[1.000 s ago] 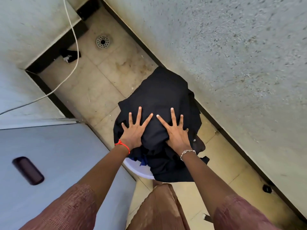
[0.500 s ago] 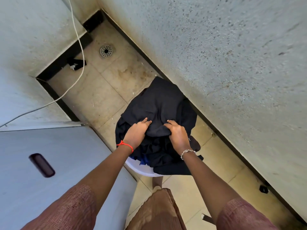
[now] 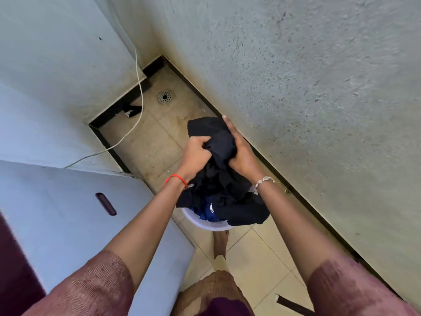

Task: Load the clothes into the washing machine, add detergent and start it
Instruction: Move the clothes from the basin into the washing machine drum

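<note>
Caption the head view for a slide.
Both hands, left hand and right hand, bunch a black garment above the white laundry basket beside the washing machine.

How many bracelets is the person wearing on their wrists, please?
2: a red string bracelet on the left wrist, and a silver chain bracelet on the right wrist. Sleeves could hide others higher up.
</note>
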The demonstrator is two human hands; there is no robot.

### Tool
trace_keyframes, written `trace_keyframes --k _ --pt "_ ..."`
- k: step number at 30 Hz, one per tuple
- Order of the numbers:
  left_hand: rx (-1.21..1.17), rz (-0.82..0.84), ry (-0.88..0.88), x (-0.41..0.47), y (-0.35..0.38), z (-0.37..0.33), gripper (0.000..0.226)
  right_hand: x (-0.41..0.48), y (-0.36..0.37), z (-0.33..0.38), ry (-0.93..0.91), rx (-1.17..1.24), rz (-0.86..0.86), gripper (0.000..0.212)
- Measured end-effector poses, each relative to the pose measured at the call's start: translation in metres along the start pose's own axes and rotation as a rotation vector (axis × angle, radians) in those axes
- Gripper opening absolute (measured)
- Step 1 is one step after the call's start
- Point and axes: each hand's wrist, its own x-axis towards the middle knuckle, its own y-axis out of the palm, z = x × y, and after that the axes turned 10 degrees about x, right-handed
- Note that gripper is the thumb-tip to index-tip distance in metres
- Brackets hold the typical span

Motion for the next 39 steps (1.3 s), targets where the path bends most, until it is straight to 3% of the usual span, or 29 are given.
trace_keyframes --k 4,6,8,11,14,16,17,20,22,25,28,30,32,34,37,39 --pt "-0.164 0.176 -0.056 -0.014 -0.014 -0.016 0.042 -0.002 -0.008 0.031 -0.018 0.061 -0.137 0.046" --pt "-0.298 0.282 -0.035 -0.023 -0.022 -0.018 0.053 -0.007 -0.011 0.043 0.017 0.114 -0.188 0.032" --pt "-0.319 0.196 0.019 -0.035 -0.021 -0.012 0.067 -0.014 -0.014 0.056 0.056 0.150 -0.270 0.022" --pt "-0.249 0.032 -0.085 -0.052 -0.009 0.022 0.104 -0.025 -0.017 0.073 0.108 0.303 -0.464 0.040" --pt "0.160 0.163 -0.316 -0.069 0.013 0.074 0.153 -0.034 -0.019 0.083 0.188 0.562 -0.654 0.045" --pt "0.309 0.201 -0.457 -0.077 0.027 0.099 0.159 -0.041 -0.020 0.088 0.257 0.711 -0.726 0.039" --pt "0.237 0.167 -0.494 -0.079 0.033 0.105 0.160 -0.045 -0.020 0.089 0.290 0.772 -0.748 0.037" --pt "-0.249 0.001 -0.458 -0.079 0.046 0.097 0.145 -0.060 -0.019 0.087 0.412 0.950 -0.782 0.026" --pt "-0.368 -0.046 -0.409 -0.068 0.048 0.081 0.139 -0.073 -0.023 0.087 0.512 1.093 -0.675 0.016" --pt "-0.184 -0.071 -0.204 -0.044 0.048 0.074 0.141 -0.093 -0.036 0.089 0.650 1.221 -0.462 0.014" --pt "0.194 0.124 -0.101 -0.019 0.040 0.069 0.127 -0.104 -0.050 0.095 0.679 1.213 -0.405 0.014" --pt "0.369 0.263 -0.049 -0.014 0.031 0.043 0.104 -0.106 -0.054 0.101 0.695 1.216 -0.363 0.014" --pt "0.479 0.345 -0.023 -0.015 0.028 0.019 0.063 -0.106 -0.055 0.107 0.689 1.230 -0.324 0.027" --pt "0.496 0.287 0.009 -0.017 0.026 0.008 0.030 -0.105 -0.056 0.114 0.666 1.267 -0.306 0.036" --pt "0.356 0.244 0.025 -0.025 0.018 0.009 0.028 -0.102 -0.061 0.118 0.611 1.243 -0.384 0.015" --pt "0.275 0.197 0.017 -0.030 0.011 0.019 0.033 -0.101 -0.065 0.112 0.516 1.139 -0.561 0.015"
